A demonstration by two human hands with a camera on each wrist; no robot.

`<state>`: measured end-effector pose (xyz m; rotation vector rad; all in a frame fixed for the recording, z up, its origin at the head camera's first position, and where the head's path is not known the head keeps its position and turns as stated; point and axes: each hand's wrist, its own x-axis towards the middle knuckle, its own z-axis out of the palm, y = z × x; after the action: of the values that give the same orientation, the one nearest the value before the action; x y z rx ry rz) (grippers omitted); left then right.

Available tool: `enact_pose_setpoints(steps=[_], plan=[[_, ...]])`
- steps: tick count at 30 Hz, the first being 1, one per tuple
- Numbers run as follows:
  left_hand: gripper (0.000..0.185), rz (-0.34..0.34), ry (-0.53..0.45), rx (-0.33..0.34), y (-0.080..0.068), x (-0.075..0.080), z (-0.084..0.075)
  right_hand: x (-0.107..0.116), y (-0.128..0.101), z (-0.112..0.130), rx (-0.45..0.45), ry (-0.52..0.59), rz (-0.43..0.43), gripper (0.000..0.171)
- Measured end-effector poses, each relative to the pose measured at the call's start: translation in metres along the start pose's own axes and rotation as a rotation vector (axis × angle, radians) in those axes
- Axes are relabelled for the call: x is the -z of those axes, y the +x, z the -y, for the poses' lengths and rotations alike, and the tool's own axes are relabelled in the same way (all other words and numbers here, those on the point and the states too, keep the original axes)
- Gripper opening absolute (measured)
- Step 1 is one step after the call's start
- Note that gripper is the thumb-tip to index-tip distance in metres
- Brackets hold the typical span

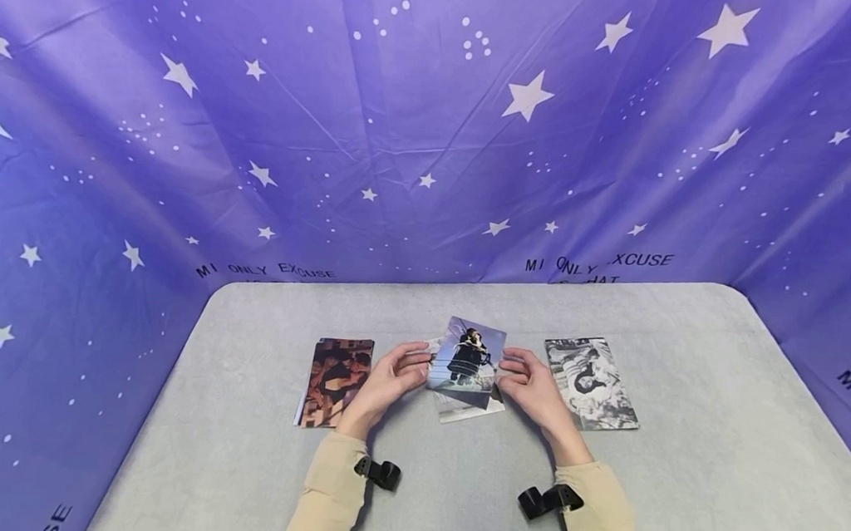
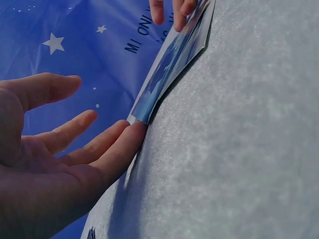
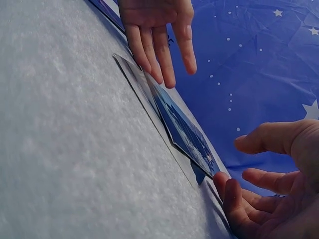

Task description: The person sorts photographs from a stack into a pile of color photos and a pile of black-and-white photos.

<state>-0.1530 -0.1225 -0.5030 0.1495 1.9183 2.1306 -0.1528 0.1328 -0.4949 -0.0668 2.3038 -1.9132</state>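
A small pile of picture cards lies between the two hands, its top card (image 1: 469,356) blue-violet with a dark-clothed figure. Beneath it a paler grey card (image 1: 465,410) pokes out askew. My left hand (image 1: 392,382) touches the pile's left edge with its fingertips. In the left wrist view those fingers (image 2: 117,154) are extended and the thumb stands away from the cards. On the opposite edge rests my right hand (image 1: 536,391). The right wrist view shows its lower fingers (image 3: 232,194) slightly bent against the card corner, thumb raised. Neither hand pinches a card.
To the left lies a stack of cards with a reddish-brown picture (image 1: 337,379) on top. A black-and-white picture card (image 1: 592,383) tops another stack at the right. The grey table (image 1: 713,421) ends at a purple star-printed curtain (image 1: 406,131).
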Motion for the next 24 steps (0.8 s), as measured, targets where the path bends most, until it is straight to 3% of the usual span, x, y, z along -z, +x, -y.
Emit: enact_pose_setpoints(steps=[13, 24], plan=[[0.055, -0.012, -0.045, 0.010, -0.004, 0.001, 0.005, -0.012, 0.001, 0.003, 0.001, 0.042, 0.000, 0.055], [0.062, -0.066, -0.036, 0.009, -0.010, 0.002, 0.007, -0.025, 0.001, 0.002, 0.034, 0.099, -0.018, 0.058]])
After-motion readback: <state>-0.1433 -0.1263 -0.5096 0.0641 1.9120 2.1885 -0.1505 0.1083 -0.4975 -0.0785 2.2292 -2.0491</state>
